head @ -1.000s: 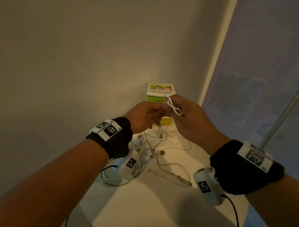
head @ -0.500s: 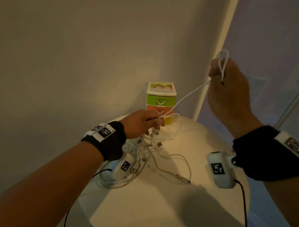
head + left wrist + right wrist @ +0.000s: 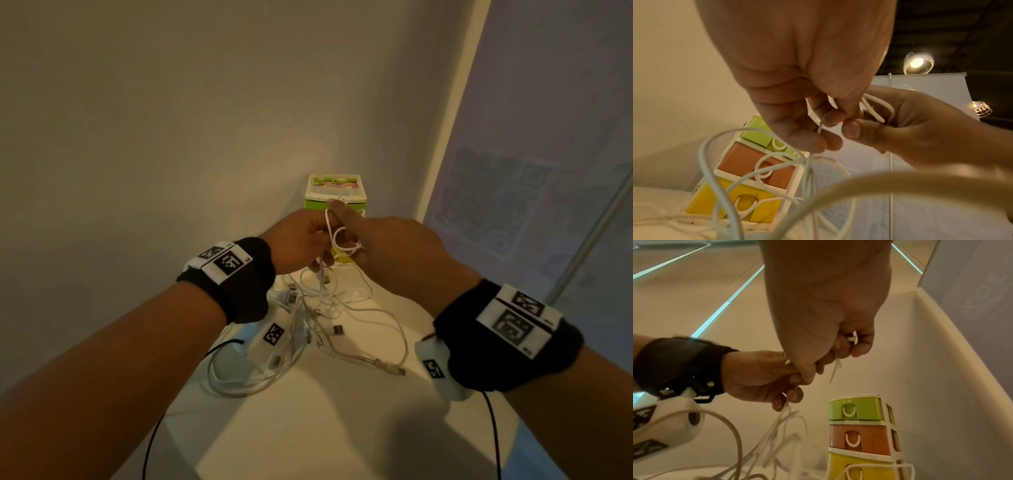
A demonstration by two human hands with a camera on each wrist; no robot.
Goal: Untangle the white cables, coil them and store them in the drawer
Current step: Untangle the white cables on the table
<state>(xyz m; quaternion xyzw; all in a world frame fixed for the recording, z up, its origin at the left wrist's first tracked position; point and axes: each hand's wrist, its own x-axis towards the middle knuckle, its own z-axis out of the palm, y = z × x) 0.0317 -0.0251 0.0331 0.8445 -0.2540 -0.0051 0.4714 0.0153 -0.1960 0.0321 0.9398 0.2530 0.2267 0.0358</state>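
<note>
Both hands meet above the table in front of the small drawer unit (image 3: 337, 192). My left hand (image 3: 301, 240) pinches a white cable (image 3: 339, 240) whose strands hang down to the tangle of white cables (image 3: 318, 318) on the table. My right hand (image 3: 387, 246) grips small loops of the same cable, index finger stretched forward. In the left wrist view the left fingers (image 3: 813, 141) curl round the cable (image 3: 821, 125), with the right hand (image 3: 920, 129) holding loops beside them. The right wrist view shows the cable (image 3: 835, 369) in the right fist, and all three drawers (image 3: 857, 408) closed.
The unit has green, orange (image 3: 859, 439) and yellow (image 3: 861, 467) drawers and stands against the wall (image 3: 171, 137) at the back of the round white table (image 3: 308, 428). Loose USB plugs (image 3: 394, 368) lie among the cables. A grey banner (image 3: 548, 171) hangs at right.
Half a second ago my right hand was raised high to the right, drawing the cable taut. It has come back down to the left hand, and the cable now forms loops between them.
</note>
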